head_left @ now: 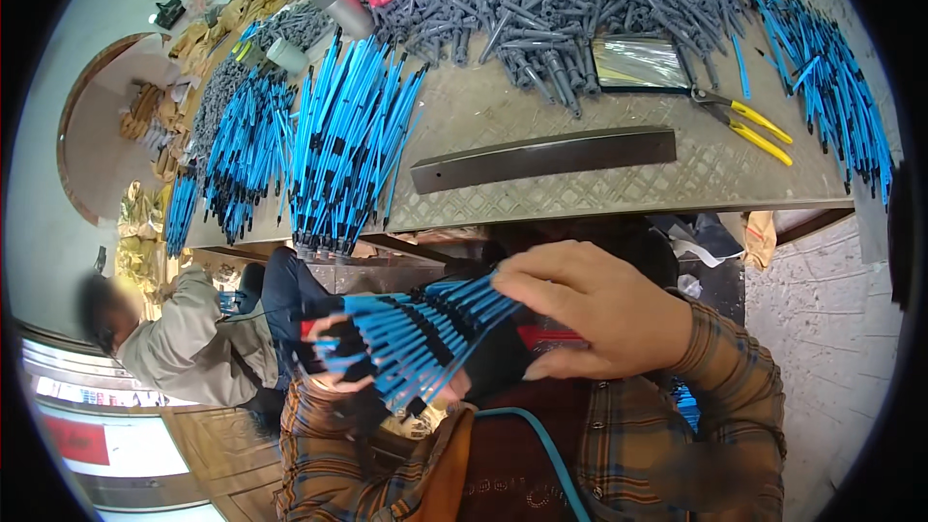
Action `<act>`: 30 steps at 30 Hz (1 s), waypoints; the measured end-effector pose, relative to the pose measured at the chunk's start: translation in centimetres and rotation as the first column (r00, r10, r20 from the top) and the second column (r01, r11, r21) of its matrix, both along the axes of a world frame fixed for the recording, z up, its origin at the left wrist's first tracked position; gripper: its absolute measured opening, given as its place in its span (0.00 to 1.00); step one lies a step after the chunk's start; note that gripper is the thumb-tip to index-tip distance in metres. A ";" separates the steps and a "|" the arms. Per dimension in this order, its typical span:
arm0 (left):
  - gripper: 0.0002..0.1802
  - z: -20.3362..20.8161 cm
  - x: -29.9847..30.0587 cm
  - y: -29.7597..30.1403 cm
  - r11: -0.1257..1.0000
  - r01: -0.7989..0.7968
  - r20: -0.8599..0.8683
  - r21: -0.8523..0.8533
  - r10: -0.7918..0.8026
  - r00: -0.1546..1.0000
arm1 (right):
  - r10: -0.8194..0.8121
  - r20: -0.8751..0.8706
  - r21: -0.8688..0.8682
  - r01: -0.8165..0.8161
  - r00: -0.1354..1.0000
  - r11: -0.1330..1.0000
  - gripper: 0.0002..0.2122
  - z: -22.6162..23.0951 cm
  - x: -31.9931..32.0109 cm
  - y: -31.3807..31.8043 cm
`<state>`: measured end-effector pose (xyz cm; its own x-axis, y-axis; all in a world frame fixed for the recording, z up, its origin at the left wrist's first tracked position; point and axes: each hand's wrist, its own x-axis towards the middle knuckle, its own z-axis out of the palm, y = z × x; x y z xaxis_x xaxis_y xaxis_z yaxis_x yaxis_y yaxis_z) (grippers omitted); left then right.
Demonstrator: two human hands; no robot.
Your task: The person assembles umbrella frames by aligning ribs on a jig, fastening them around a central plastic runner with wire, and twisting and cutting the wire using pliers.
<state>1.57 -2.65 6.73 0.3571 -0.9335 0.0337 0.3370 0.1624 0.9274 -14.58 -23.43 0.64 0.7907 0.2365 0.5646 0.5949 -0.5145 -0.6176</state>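
Close to my chest I hold a fanned bundle of thin blue rods with black sections (425, 333). My right hand (594, 309) grips the bundle's right end from above, fingers curled over it. My left hand (333, 362) holds the left end from below and is mostly hidden by the rods; only some fingertips show. Both sleeves are brown plaid.
A patterned metal table (599, 179) carries piles of the same blue rods (338, 145), a heap of grey plastic parts (541, 10), a dark metal bar (541, 159), yellow-handled pliers (754, 126) and a shiny clear bag (638, 63). Another person (184, 338) sits at the left.
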 end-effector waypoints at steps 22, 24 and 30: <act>0.14 -4.6 -8.9 2.3 0.966 0.125 -0.404 0.226 -0.024 0.914 | 0.269 -0.261 0.122 -0.245 0.927 0.962 0.44 -6.8 1.8 4.2; 0.14 -1.8 -5.6 0.8 0.962 0.089 -0.406 0.257 0.023 0.914 | 0.286 -0.326 0.119 -0.261 0.901 0.958 0.43 -7.6 1.4 4.9; 0.14 -4.2 -9.1 1.9 0.944 0.170 -0.528 0.284 0.006 0.849 | 0.193 -0.246 -0.012 -0.202 0.950 0.979 0.43 -7.5 1.0 4.9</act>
